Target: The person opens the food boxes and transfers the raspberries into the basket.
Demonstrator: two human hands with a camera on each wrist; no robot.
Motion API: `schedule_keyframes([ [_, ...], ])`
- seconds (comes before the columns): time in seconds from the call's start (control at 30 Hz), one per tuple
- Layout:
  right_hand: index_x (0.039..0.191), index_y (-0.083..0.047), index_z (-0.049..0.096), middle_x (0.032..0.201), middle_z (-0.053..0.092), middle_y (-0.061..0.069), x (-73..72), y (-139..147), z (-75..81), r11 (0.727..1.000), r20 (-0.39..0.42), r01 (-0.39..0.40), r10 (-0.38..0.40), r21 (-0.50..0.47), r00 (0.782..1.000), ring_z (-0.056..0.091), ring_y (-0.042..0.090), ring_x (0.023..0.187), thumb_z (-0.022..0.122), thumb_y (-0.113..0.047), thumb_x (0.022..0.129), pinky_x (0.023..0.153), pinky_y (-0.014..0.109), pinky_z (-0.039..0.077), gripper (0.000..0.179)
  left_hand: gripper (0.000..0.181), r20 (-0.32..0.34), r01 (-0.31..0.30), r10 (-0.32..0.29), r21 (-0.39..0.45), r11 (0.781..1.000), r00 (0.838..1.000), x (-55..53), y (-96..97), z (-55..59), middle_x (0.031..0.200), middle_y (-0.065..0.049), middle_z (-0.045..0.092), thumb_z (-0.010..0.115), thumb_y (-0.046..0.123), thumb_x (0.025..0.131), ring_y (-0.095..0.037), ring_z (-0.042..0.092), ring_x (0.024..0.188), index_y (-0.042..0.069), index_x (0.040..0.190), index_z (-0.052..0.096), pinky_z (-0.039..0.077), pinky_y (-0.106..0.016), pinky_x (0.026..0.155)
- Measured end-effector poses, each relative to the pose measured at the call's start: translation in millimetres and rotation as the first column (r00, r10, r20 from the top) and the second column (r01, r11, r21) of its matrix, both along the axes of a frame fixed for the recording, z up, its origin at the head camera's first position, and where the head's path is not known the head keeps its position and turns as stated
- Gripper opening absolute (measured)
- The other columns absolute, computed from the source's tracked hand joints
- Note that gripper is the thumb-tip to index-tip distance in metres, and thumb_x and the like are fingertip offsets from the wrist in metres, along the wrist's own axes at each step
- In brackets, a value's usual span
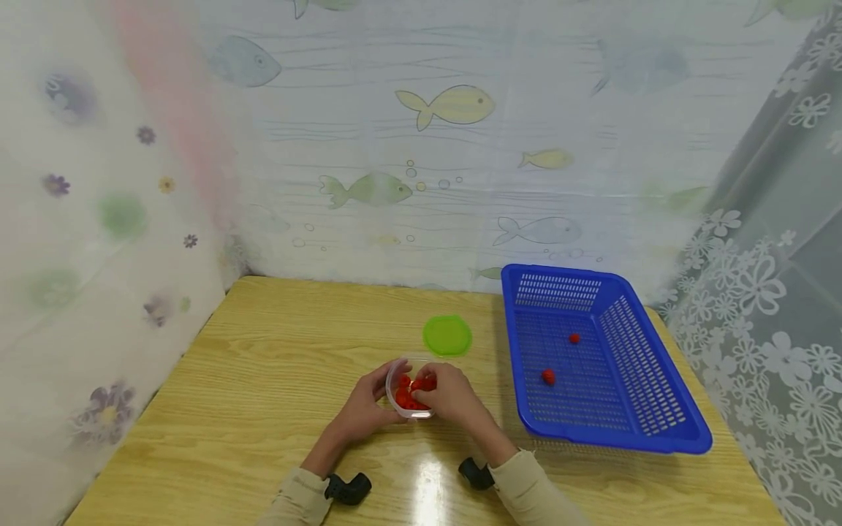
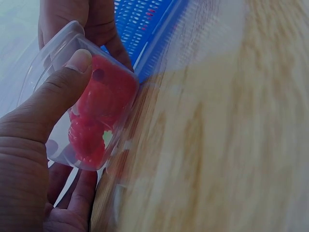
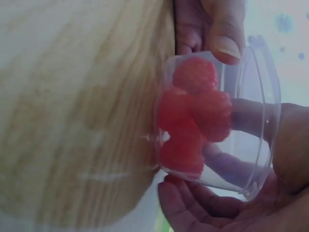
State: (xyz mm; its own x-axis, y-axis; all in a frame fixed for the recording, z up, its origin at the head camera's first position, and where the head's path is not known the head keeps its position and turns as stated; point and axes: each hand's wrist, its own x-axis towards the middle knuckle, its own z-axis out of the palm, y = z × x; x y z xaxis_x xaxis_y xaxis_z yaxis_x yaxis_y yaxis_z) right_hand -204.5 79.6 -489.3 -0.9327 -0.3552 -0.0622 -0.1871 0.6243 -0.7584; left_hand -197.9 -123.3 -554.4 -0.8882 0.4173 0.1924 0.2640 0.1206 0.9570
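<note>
A clear plastic tub point(image 1: 411, 413), tilted in the head view, holds several red raspberries point(image 3: 181, 150). My left hand point(image 1: 365, 405) grips its side; in the left wrist view the thumb point(image 2: 58, 92) presses the near wall and fingers curl beneath. The right hand point(image 1: 454, 394) reaches over the rim, its thumb and finger round a raspberry point(image 3: 212, 116) inside the tub. Its other fingers point(image 3: 212, 203) bend outside the wall in the right wrist view. A green lid point(image 1: 447, 336) lies on the table behind the tub.
A blue plastic basket point(image 1: 513, 351) stands on the wooden table point(image 1: 296, 329) at the right, with one raspberry point(image 1: 549, 377) and a smaller-looking red one point(image 1: 574, 338) inside. Fish-printed curtain point(image 1: 368, 146) hangs behind the table's back edge.
</note>
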Motion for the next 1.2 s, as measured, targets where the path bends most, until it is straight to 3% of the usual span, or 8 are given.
schedule_keyframes([
  [0.27,0.096,-0.005,0.072,0.104,0.064,0.011,2.6,-1,-7.4,0.997,-0.072,0.061,-0.065,-0.048,0.995,0.059,0.025,0.098,0.08,-0.013,0.086,0.077,0.038,0.053,0.015,0.089,0.005,0.007,-0.007,0.003,1.0,1.0,0.5,-0.6,0.6,0.152,-0.013,0.051,0.087,0.007,0.08,-0.029,0.047,0.142,0.01,0.156,0.041,0.04,-0.042,0.115],
  [0.6,0.096,-0.007,0.075,0.105,0.063,0.013,1.1,-2,-16.7,0.987,-0.128,0.08,-0.098,-0.141,0.987,0.06,0.021,0.09,0.073,-0.015,0.094,0.069,0.027,0.054,0.009,0.09,0.001,0.0,0.0,0.016,1.0,1.0,0.8,-0.7,0.4,0.152,-0.013,0.05,0.089,0.009,0.079,-0.031,0.045,0.143,0.013,0.156,0.042,0.039,-0.043,0.114],
  [0.9,0.099,-0.005,0.072,0.111,0.061,0.015,3.3,2,-14.5,0.978,-0.092,0.044,-0.064,-0.202,0.994,0.064,0.02,0.089,0.07,-0.016,0.097,0.07,0.027,0.058,0.011,0.09,-0.011,0.005,-0.004,0.014,1.0,1.0,0.7,-0.4,1.1,0.152,-0.015,0.051,0.088,0.009,0.079,-0.032,0.046,0.142,0.012,0.156,0.042,0.04,-0.044,0.114],
  [1.2,0.106,-0.003,0.071,0.113,0.062,0.015,5.0,6,-15.9,0.952,-0.068,0.039,-0.063,-0.304,0.996,0.068,0.03,0.101,0.063,-0.013,0.101,0.079,0.033,0.061,0.014,0.091,-0.004,0.003,-0.003,0.016,1.0,1.0,0.3,0.0,0.7,0.151,-0.014,0.051,0.089,0.008,0.078,-0.031,0.047,0.142,0.013,0.156,0.042,0.04,-0.044,0.114],
])
